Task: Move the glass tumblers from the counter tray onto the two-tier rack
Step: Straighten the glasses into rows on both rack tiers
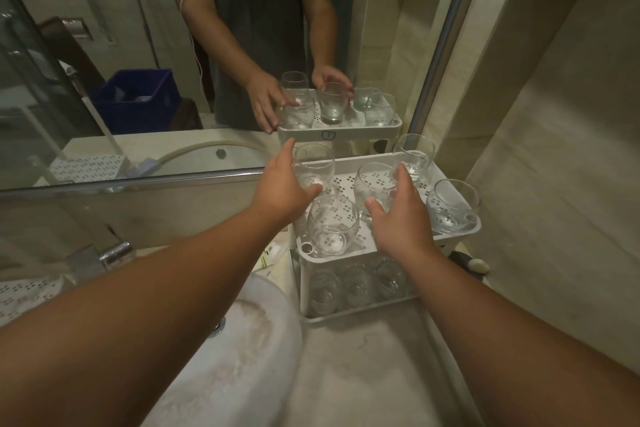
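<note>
Glass, clear and colourless, is making the lower-tier tumblers point(356, 282) hard to count: they are showing only as overlapping outlines through the slotted wall of the white plastic two-tier rack point(377, 262), which is standing on the pale stone tabletop point(363, 367) against the mirror point(138, 45). On the perforated top tier five rounded, stemless tumblers are standing upright and apart. Right hand point(403, 218) is grasping the middle tumbler point(375, 189), thumb on its near side and fingers curling round the far side. Left hand point(285, 189) is lying with straight fingers along the back-left tumbler point(313, 166), thumb touching its base; whether it is gripping cannot be told. White perforated counter tray point(24, 295) is being cut off at the left edge, partly behind the forearm, its contents unreadable. White round basin point(249, 340) is lying below.
</note>
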Available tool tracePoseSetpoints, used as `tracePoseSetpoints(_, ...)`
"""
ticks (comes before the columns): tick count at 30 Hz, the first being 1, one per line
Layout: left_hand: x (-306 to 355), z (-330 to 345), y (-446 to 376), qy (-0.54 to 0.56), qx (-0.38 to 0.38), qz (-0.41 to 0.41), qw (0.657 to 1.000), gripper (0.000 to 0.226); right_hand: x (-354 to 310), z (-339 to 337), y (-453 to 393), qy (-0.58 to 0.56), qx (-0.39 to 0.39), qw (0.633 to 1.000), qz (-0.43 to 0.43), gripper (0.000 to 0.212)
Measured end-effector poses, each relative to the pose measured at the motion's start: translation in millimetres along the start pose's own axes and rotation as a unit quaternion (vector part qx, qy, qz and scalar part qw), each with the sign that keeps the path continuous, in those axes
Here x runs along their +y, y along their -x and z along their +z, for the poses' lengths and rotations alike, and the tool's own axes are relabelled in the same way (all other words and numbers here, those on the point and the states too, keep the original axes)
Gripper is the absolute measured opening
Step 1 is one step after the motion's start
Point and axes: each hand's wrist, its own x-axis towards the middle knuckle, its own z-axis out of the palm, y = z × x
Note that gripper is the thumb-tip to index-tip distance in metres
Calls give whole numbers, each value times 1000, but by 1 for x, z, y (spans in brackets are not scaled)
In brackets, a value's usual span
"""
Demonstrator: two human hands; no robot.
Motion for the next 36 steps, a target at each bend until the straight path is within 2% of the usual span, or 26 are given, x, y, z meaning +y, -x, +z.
tracePoseSetpoints(3,-9,6,10,9,-14,-26,1000,105,-1,2,-4,-12,7,1000,19,80)
tracePoseSetpoints(13,-12,16,17,32,14,-70,997,61,3,3,-6,7,14,1000,6,81)
tracePoseSetpoints(19,-16,8,31,57,57,-53,995,57,6,0,-3,7,16,1000,7,91)
tracePoseSetpoints(24,-21,-1,62,107,68,-88,988,58,6,-3,1,-9,24,1000,-10,81)
tracePoseSetpoints(36,-49,-57,147,25,89,-86,992,58,10,-11,5,-61,6,997,-48,69)
